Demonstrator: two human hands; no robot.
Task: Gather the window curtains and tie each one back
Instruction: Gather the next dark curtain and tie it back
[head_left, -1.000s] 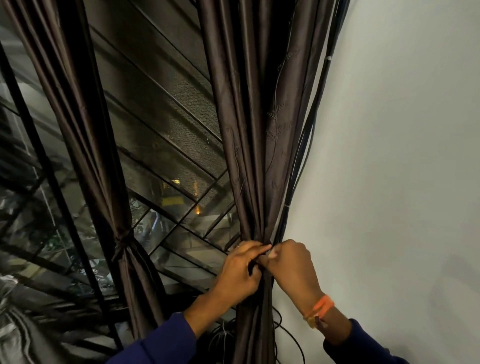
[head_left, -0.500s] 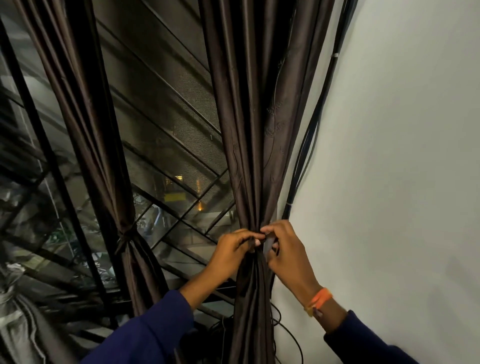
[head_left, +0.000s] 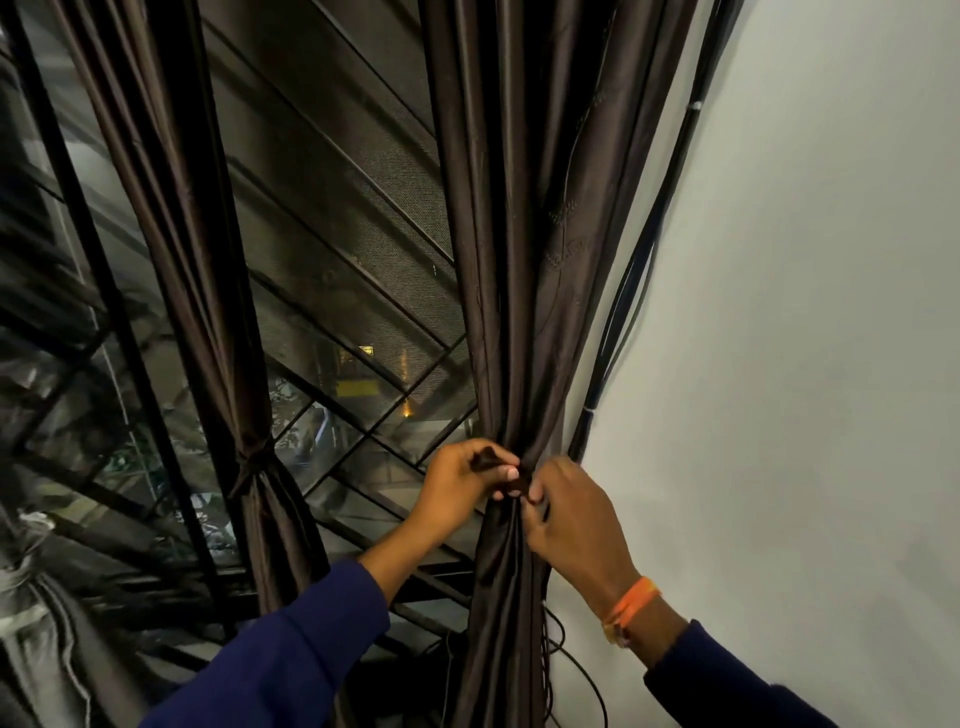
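Since the earlier frames both hands have risen slightly along the bundle and the fingers have gone from pressing on the fabric to pinching strip ends. The right curtain (head_left: 511, 322), hanging centre-right of the frame beside the white wall (head_left: 810, 332), is gathered to a narrow waist just below centre. There the left hand (head_left: 460, 491) has its fingers curled closed around a dark tie end (head_left: 485, 460), and the right hand (head_left: 569, 514) pinches another bit of tie against the bundle, fingertips nearly meeting the left's. The left curtain (head_left: 254, 467), lower left, already shows a knot at its waist. The step in hand looks like knotting this second tie-back; next the ends likely need crossing and pulling snug without letting the gathers slip.
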